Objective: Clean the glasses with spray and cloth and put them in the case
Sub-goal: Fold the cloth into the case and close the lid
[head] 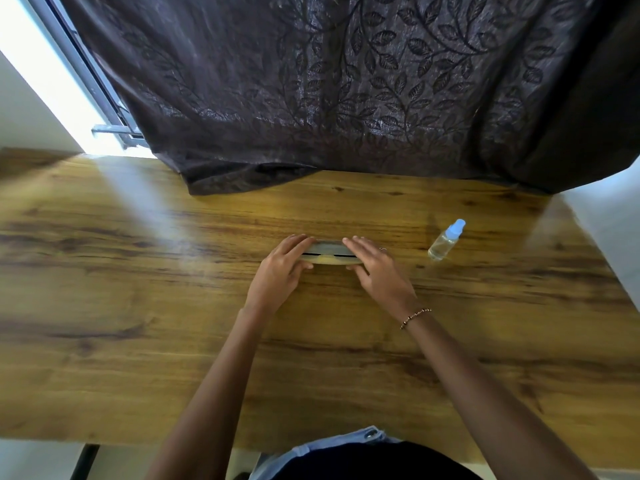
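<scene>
A grey glasses case (329, 252) lies on the wooden table (138, 306) at its middle, its lid slightly ajar with a dark gap and something yellowish showing at its front edge. My left hand (282, 268) grips the case's left end, fingers over the lid. My right hand (375, 266) holds its right end the same way. A small clear spray bottle (445, 240) with a light blue cap stands to the right of the case, apart from my hands. I cannot see the glasses or tell what is inside the case.
A dark brown leaf-patterned curtain (346, 98) hangs over the table's far edge. A bright window frame (100, 95) is at the far left. White walls flank the table.
</scene>
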The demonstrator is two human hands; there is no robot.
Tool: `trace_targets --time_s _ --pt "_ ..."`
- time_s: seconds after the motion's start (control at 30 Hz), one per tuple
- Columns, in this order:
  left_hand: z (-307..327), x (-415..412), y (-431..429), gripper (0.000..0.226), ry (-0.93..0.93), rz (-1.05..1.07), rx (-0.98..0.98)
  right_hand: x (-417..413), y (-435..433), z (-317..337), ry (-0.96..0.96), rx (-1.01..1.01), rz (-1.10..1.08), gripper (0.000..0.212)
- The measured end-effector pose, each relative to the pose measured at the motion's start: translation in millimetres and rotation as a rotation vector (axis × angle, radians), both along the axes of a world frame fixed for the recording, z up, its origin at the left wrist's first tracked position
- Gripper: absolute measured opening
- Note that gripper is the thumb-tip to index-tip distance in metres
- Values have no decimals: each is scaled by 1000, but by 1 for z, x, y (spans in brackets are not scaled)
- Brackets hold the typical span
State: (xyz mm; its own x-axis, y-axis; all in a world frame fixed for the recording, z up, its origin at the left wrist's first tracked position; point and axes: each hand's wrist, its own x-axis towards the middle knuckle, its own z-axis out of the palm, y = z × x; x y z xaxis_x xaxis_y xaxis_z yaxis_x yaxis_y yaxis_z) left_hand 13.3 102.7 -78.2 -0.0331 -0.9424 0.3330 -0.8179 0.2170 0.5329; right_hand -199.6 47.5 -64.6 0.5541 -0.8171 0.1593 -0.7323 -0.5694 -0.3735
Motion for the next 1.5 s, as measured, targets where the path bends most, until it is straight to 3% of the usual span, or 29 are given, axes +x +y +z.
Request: trace_targets --time_s 0.27,0.43,0.57,1.0,1.5 --pt "6 3 -4 42 49 -34 26 -2 1 -2 -31 28 -30 51" --pt "9 5 -11 57 200 -44 119 -10 4 2 -166 30 -88 54" --pt "8 1 -28 57 292 -51 230 -20 0 4 -202 4 -108 56" --pt "6 -31 -75 50 115 -92 150 -49 -37 10 -163 203 -197 68" --pt "-11 -30 -59 57 221 -15 174 -39 -37 6 -136 246 -183 66"
